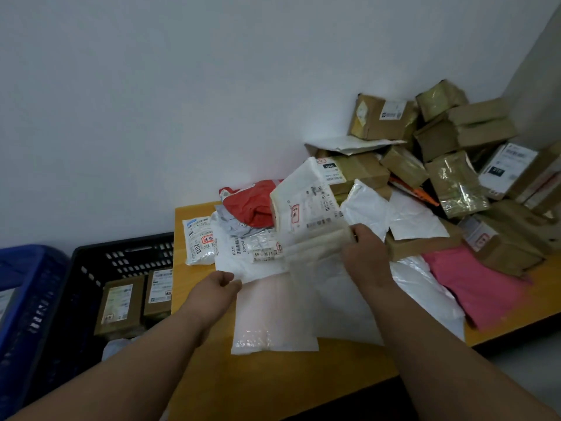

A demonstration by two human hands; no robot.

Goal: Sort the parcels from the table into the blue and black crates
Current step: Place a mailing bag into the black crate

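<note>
**Wall & floor**

A plain white wall [151, 101] fills the top, w/ a corner at the far right where a grayer side wall [540, 62] meets it. A bit of light gray floor [522, 366] shows at the bottom right.

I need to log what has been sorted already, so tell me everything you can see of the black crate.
The black crate is a dark plastic bin with slotted, ventilated walls, standing open-topped and upright left of the yellow table, close against its edge, with the blue crate on its other side. Inside lie two brown cardboard parcels side by side, white labels up, and something pale below them, too unclear to name. Neither hand touches it.
</note>
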